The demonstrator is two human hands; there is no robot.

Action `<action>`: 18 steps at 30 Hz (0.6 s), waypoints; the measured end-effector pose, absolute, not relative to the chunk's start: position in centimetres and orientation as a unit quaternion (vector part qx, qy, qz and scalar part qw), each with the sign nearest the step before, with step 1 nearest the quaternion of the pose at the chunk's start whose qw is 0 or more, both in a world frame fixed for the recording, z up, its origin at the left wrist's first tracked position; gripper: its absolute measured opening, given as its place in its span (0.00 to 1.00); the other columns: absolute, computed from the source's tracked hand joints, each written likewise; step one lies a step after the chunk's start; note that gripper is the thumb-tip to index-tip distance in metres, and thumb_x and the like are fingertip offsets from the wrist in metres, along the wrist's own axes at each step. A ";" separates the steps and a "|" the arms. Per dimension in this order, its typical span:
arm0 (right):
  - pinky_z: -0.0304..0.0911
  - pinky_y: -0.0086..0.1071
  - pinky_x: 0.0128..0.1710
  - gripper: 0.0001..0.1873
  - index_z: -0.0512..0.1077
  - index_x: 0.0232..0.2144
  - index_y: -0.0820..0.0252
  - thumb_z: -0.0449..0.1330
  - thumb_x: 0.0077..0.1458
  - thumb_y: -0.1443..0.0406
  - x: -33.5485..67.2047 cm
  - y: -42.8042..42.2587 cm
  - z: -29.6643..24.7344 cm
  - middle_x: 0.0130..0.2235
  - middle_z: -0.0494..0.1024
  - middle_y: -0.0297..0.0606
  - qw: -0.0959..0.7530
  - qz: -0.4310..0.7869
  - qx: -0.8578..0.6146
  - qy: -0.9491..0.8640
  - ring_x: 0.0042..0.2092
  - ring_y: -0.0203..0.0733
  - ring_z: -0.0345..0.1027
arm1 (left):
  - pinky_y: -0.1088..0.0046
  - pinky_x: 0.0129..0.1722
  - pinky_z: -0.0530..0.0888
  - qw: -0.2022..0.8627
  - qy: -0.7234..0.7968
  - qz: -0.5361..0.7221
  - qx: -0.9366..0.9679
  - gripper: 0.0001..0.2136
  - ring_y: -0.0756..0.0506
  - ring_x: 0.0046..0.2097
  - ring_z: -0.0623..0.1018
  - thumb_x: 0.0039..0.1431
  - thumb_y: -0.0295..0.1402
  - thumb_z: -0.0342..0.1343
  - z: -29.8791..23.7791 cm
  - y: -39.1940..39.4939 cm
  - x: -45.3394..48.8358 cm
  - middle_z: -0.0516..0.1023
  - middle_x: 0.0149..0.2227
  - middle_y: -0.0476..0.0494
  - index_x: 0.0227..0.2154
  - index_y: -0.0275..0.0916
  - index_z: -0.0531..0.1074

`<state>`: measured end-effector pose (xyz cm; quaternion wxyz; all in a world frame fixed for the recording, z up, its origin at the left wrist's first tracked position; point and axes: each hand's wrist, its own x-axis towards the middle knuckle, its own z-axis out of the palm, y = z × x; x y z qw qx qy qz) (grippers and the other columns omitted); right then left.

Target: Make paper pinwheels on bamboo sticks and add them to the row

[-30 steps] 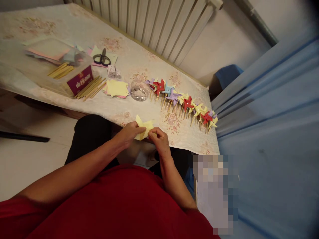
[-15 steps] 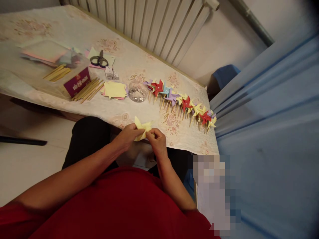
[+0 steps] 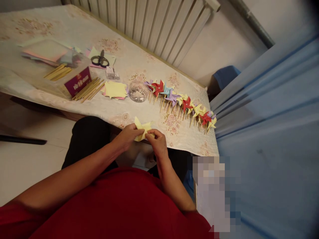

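Note:
A yellow paper pinwheel (image 3: pixel 141 126) is held over the table's front edge, above my lap. My left hand (image 3: pixel 127 135) pinches it from the left, thumb across its middle. From the right, the fingertips of my right hand (image 3: pixel 158 139) press together on the same paper near its centre. Whether a pin or stick is between the fingers I cannot make out. Beyond my hands stands a clear round dish of small shiny pins (image 3: pixel 138 92). Left of it lies a stack of cut yellow paper (image 3: pixel 115 89).
Finished pinwheels (image 3: pixel 186 104) on sticks line the table's right side. Wooden sticks (image 3: pixel 89 89) lean by a clear box with a purple label (image 3: pixel 77 81). Scissors (image 3: pixel 100 60), small white boxes (image 3: pixel 111 72) and coloured paper sheets (image 3: pixel 46 51) lie behind. A blue curtain (image 3: pixel 261 126) hangs at right.
The fingers of my right hand have shifted slightly on the yellow pinwheel. My left hand keeps the same hold, and the things on the table stay in place.

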<state>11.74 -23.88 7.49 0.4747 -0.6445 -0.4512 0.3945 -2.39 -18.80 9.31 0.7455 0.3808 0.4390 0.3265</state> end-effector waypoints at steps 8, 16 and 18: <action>0.63 0.31 0.41 0.09 0.77 0.27 0.55 0.66 0.47 0.57 12.5 -23.9 6.9 0.35 0.76 0.32 0.496 0.441 -0.582 -0.471 0.38 0.39 0.67 | 0.74 0.27 0.66 0.740 0.452 0.335 0.370 0.10 0.49 0.26 0.72 0.41 0.32 0.63 9.6 -18.8 -2.4 0.75 0.23 0.51 0.28 0.37 0.72; 0.59 0.29 0.35 0.12 0.74 0.27 0.56 0.63 0.51 0.54 12.2 -23.9 6.6 0.29 0.71 0.30 0.484 0.406 -0.610 -0.479 0.32 0.37 0.62 | 0.74 0.28 0.67 0.742 0.443 0.343 0.367 0.11 0.48 0.28 0.74 0.39 0.33 0.63 9.6 -18.8 -2.3 0.77 0.24 0.49 0.29 0.37 0.73; 0.58 0.29 0.34 0.11 0.73 0.27 0.56 0.63 0.50 0.55 11.9 -23.9 6.5 0.28 0.70 0.30 0.493 0.379 -0.629 -0.467 0.31 0.36 0.60 | 0.74 0.27 0.67 0.744 0.440 0.343 0.368 0.13 0.47 0.28 0.74 0.38 0.34 0.64 9.5 -18.8 -2.3 0.78 0.25 0.48 0.30 0.36 0.74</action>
